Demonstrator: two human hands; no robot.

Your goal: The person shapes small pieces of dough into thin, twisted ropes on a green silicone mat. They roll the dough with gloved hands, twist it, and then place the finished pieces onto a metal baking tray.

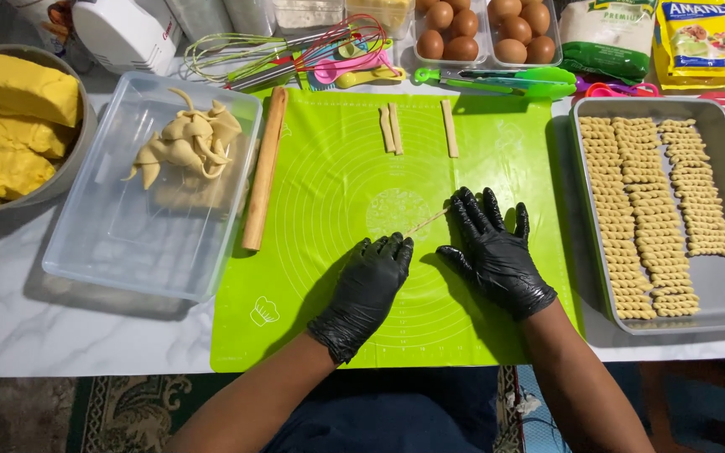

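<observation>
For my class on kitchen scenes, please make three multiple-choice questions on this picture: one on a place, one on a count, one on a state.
1. Where does the rolling pin lie?
A. in the metal tray
B. on the left edge of the green mat
C. in the bowl

2. How many short dough sticks lie at the top of the mat?
A. one
B. three
C. six

3. How are both hands?
A. bare
B. holding whisks
C. gloved in black, flat on a thin dough strand

Key: 1 B, it lies beside the clear plastic box; 2 B, two together, one apart; 3 C, left hand and right hand press palm down.
</observation>
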